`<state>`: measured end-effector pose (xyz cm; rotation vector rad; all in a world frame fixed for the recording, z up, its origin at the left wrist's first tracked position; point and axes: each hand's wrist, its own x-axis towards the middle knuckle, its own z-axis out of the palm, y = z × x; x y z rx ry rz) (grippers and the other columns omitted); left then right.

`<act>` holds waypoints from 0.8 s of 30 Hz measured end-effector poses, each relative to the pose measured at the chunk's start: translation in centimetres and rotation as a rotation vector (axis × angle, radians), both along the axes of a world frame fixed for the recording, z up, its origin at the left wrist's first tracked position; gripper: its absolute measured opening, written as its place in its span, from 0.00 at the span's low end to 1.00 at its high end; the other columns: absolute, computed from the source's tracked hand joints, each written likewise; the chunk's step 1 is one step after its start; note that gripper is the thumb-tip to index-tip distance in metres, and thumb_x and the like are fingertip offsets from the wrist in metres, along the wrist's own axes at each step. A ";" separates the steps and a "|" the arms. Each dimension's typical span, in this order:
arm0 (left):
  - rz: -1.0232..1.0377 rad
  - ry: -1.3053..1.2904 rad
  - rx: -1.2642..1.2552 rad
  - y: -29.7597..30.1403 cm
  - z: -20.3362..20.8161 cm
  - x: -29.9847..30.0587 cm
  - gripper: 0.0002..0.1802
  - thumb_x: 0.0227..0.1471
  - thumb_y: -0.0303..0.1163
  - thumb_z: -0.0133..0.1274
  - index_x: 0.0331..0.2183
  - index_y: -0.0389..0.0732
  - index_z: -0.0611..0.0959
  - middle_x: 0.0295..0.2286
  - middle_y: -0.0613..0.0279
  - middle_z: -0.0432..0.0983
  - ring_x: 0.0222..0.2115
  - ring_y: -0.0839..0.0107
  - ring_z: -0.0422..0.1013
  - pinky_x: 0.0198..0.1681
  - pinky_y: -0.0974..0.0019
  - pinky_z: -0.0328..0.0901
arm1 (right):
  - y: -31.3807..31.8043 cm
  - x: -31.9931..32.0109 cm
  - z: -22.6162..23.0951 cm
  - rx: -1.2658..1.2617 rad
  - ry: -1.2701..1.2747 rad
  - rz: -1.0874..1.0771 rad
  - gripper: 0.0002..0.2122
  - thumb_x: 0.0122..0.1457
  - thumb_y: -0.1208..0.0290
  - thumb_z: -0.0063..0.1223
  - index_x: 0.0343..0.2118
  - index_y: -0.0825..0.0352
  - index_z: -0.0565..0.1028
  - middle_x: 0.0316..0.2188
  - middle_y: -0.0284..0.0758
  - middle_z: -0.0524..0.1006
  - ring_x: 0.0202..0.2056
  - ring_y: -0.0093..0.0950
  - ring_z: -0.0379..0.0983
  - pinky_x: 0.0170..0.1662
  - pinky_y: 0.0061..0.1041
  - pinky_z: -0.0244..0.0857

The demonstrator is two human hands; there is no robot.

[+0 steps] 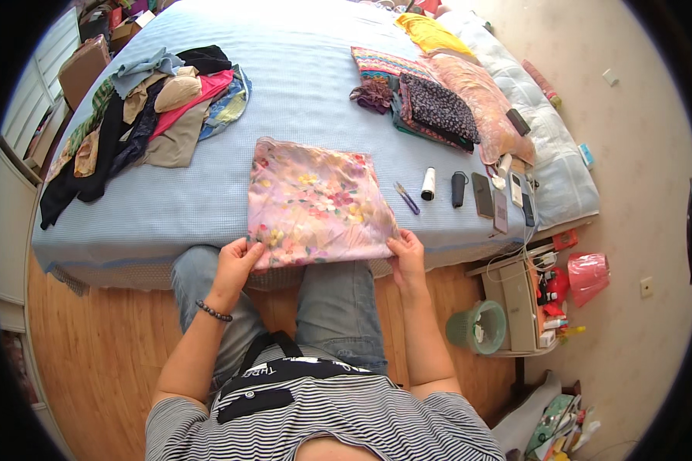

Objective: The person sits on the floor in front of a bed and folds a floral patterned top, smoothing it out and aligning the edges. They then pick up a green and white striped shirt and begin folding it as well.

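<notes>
A folded pink floral cloth (315,200) lies at the near edge of the bed, its front corners pinched in my two hands. My left hand (241,261) grips the near left corner, thumb on top. At the near right corner, my right hand (406,252) has thumb and fingers closed on the fabric. The cloth is roughly square and a little creased, and its far side rests flat on the blue bedspread (300,77). Just right of it lie small purple-handled snips (407,198).
A loose clothes heap (158,107) lies far left; a folded clothes stack (430,107) sits far right beside a peach pillow (484,115). Along the right edge are a white cylinder (428,184), a black device (459,189) and phones (483,194). A green bin (460,330) stands below.
</notes>
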<state>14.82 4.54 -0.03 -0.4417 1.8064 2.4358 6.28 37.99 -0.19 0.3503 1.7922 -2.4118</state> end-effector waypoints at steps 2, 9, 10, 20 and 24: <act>-0.048 -0.049 -0.028 -0.9 -0.7 1.2 0.08 0.53 0.29 0.51 0.35 0.35 0.77 0.25 0.67 0.74 0.22 0.82 0.70 0.23 0.76 0.68 | 0.0 1.5 0.2 0.133 -0.072 0.015 0.17 0.51 0.83 0.52 0.44 0.70 0.64 0.34 0.38 0.75 0.33 0.26 0.74 0.35 0.27 0.72; -0.012 -0.044 0.190 -1.2 4.0 1.1 0.22 0.55 0.30 0.49 0.51 0.36 0.69 0.31 0.61 0.76 0.28 0.74 0.73 0.29 0.72 0.71 | -0.3 1.9 4.1 -0.092 -0.071 0.081 0.14 0.54 0.77 0.50 0.44 0.66 0.68 0.35 0.38 0.75 0.34 0.27 0.74 0.35 0.27 0.70; 0.005 -0.021 0.264 -1.6 4.3 -0.9 0.21 0.55 0.32 0.50 0.50 0.36 0.70 0.33 0.61 0.75 0.30 0.73 0.73 0.31 0.71 0.71 | -0.9 0.3 4.8 -0.142 -0.090 0.069 0.13 0.54 0.76 0.50 0.44 0.66 0.68 0.36 0.39 0.75 0.36 0.28 0.73 0.36 0.28 0.70; 0.010 0.432 -1.263 -0.1 2.6 -15.3 0.25 0.52 0.37 0.51 0.51 0.40 0.70 0.51 0.50 0.64 0.50 0.56 0.63 0.51 0.55 0.60 | -8.9 -11.1 2.5 0.814 0.543 0.108 0.20 0.58 0.67 0.47 0.53 0.65 0.65 0.44 0.41 0.73 0.47 0.39 0.68 0.50 0.40 0.62; -0.186 0.449 -1.683 3.9 0.5 -16.6 0.27 0.56 0.48 0.40 0.55 0.47 0.67 0.59 0.61 0.52 0.61 0.54 0.44 0.62 0.47 0.36 | -14.0 -12.4 -2.1 1.626 0.847 0.224 0.26 0.58 0.52 0.40 0.57 0.61 0.61 0.57 0.39 0.62 0.59 0.44 0.53 0.61 0.47 0.40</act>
